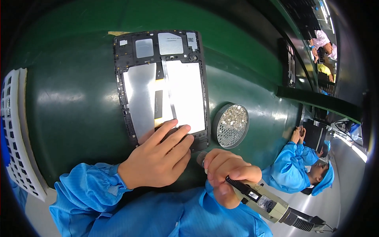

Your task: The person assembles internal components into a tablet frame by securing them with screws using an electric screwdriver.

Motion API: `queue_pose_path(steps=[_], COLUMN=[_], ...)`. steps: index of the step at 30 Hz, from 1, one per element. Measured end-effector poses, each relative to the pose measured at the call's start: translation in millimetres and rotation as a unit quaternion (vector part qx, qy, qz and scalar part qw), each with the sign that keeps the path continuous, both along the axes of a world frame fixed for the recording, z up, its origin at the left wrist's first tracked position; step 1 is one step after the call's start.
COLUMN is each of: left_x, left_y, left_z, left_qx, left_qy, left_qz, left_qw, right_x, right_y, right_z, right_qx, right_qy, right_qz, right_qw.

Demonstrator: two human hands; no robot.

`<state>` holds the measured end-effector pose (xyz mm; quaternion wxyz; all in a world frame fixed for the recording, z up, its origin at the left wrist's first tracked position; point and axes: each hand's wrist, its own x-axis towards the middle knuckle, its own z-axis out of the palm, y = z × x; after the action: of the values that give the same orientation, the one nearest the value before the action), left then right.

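My left hand [160, 158] lies over the near edge of an opened tablet [138, 85], a black frame with bright silver metal plates inside. Its fingers are stretched out, the tips resting by the lower end of a thin grey strip [169, 87] that runs down the middle. My right hand [227, 172] is closed around a beige and black electric screwdriver [262, 200], with its cable end toward the lower right. The tool's tip points left, just off the tablet's near right corner. Right of the tablet sits a round dish [233, 125] of small silver screws.
A white slotted tray [17, 130] stands at the left edge of the green work surface [67, 102]. A dark green rail [316, 103] crosses at the right. Beyond it, a person in blue [292, 168] works with both hands; other people sit farther back.
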<state>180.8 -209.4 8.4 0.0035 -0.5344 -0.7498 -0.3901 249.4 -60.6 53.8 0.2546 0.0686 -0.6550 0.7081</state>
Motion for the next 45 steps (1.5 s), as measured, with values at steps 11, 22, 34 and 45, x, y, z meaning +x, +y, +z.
queue_pose_path(steps=[11,22,34,45], left_x=[3,2,5,0], left_y=[1,-3,-10,9], left_z=[-2,2,11,33], left_qx=[0.013,-0.006,-0.032,-0.011], left_qy=[-0.006,0.019,0.097,0.166], left_qz=[0.013,0.005,-0.022,-0.131], left_qw=[1.0,1.0,0.995,0.977], right_x=[2,0,16,41], right_y=[1,1,55,132], right_z=[-2,-4,1,0], right_qx=[0.008,0.015,-0.031,0.023], right_qy=[0.006,0.016,-0.06,-0.048], right_qz=[0.001,0.037,-0.126,-0.34], right_qw=[1.0,0.999,0.99,0.939])
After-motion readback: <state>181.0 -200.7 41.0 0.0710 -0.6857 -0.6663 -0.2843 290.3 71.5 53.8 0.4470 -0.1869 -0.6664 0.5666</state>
